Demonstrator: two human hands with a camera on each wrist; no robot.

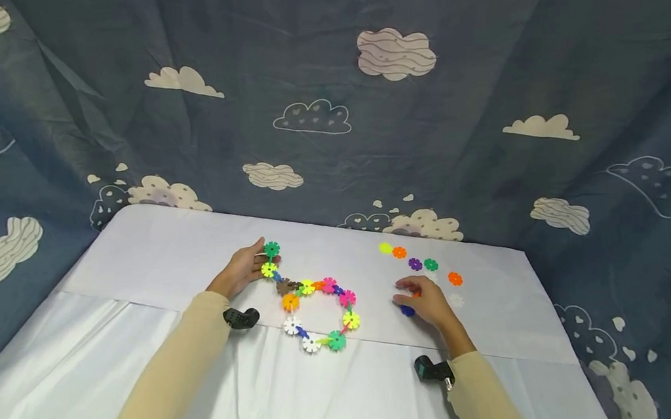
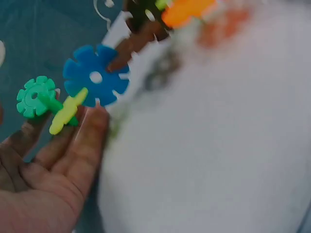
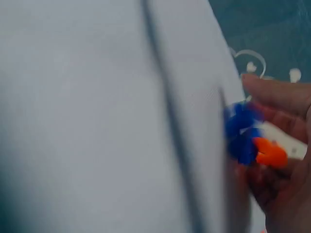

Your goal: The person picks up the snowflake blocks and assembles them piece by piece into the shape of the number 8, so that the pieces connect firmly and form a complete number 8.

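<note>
My left hand [image 1: 244,268] holds the upper end of a chain of interlocking notched plastic discs [image 1: 350,320]. At that end, a green disc [image 2: 36,97], a yellow disc [image 2: 68,111] and a blue disc [image 2: 95,75] lie against the fingers. From there the chain runs down to the right, through brown pieces [image 1: 284,286], into a ring of several colours on the white cloth. Over to the right, the thumb and fingers of my right hand [image 1: 429,301] are around a blue disc [image 3: 242,133] and an orange disc [image 3: 269,153], which overlap in the right wrist view.
Loose discs lie beyond and beside my right hand: yellow [image 1: 385,247], orange [image 1: 399,252], purple [image 1: 415,264], green [image 1: 431,264], another orange [image 1: 455,279] and white [image 1: 456,300]. A white cloth [image 1: 185,247] covers the table; a cloud-print curtain [image 1: 311,53] hangs behind.
</note>
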